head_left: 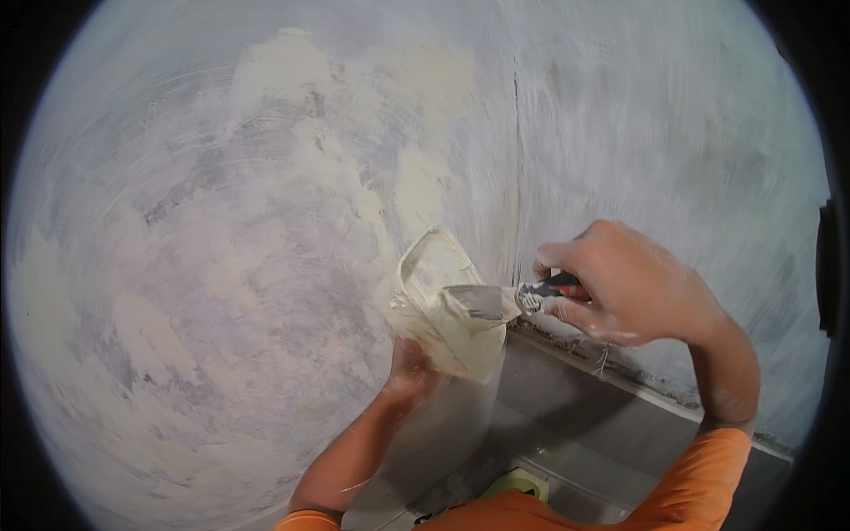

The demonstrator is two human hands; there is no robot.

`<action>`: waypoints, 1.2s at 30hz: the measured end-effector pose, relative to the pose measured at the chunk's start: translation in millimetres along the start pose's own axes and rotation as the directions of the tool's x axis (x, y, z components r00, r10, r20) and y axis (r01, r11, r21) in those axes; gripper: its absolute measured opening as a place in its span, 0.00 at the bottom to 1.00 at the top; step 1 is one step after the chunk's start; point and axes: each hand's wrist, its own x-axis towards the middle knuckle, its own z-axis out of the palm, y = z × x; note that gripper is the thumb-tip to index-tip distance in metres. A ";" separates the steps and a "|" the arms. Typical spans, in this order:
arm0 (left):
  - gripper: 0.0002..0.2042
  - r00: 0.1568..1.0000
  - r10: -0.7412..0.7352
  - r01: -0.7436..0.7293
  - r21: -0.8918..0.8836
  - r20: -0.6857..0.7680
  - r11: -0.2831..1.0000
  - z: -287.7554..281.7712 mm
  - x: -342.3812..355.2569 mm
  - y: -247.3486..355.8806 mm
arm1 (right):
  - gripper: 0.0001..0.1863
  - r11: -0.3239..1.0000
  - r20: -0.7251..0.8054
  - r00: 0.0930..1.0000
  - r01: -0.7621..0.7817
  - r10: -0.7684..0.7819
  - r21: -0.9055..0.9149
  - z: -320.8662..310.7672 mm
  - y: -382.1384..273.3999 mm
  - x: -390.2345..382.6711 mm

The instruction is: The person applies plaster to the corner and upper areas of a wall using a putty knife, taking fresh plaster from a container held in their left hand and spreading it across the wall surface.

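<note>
My left hand (413, 368) grips the near underside of a pale tub (469, 352) smeared with cream-coloured filler; most of its fingers are hidden behind the tub. The tub is tilted, and its opening faces me. In my right hand (633, 283) is a putty knife (482, 302) with a red and black handle, my fingers closed around it. Its broad metal blade points left and lies over the tub's right rim, with filler on the blade and at the handle's neck. White smears mark my right fingers.
A plastered wall (239, 292) with cream patches fills the left. It meets a second grey wall (655, 150) at a dark vertical corner line. Below the right wall runs a rough ledge (611, 363), above darker grey panels. A yellow-green object (518, 483) shows at the bottom.
</note>
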 end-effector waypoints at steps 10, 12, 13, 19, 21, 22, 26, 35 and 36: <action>0.54 0.994 -0.111 0.096 -0.463 -0.004 0.881 4.8 15.7 -13.1 | 0.13 0.972 0.121 0.992 -0.008 -0.021 0.234 46.6 37.8 21.9; 0.57 0.971 -0.229 0.156 -0.534 -0.074 0.831 8.2 19.3 -10.7 | 0.14 0.949 0.133 0.991 -0.051 0.010 0.311 49.9 41.7 24.9; 0.55 0.982 -0.185 0.136 -0.512 -0.047 0.848 8.6 19.8 -11.0 | 0.14 0.935 0.141 0.990 -0.072 0.024 0.348 51.1 43.5 26.7; 0.52 0.970 -0.241 0.236 -0.381 0.036 0.894 -22.8 5.4 -23.2 | 0.17 0.705 0.226 0.966 -0.247 0.125 0.665 54.0 65.1 29.5; 0.53 0.958 -0.287 0.262 -0.353 -0.019 0.898 -3.9 9.8 -11.4 | 0.16 0.573 0.203 0.964 -0.266 0.172 0.775 59.7 77.6 26.7; 0.53 0.926 -0.375 0.338 -0.359 -0.038 0.870 7.7 17.4 0.7 | 0.16 0.505 0.199 0.959 -0.275 0.200 0.818 62.7 86.0 25.9; 0.50 0.915 -0.402 0.393 -0.323 0.042 0.861 18.8 27.5 33.5 | 0.10 0.360 0.157 0.987 -0.159 0.035 0.919 56.4 88.6 21.7; 0.48 0.980 -0.174 0.195 -0.276 0.098 0.941 21.0 63.2 57.9 | 0.13 0.034 -0.190 0.974 0.187 0.125 0.982 47.2 97.7 43.5; 0.51 0.983 -0.152 0.177 -0.294 0.108 0.939 37.2 71.6 72.7 | 0.14 0.039 -0.252 0.956 0.249 0.153 0.968 42.8 99.0 51.1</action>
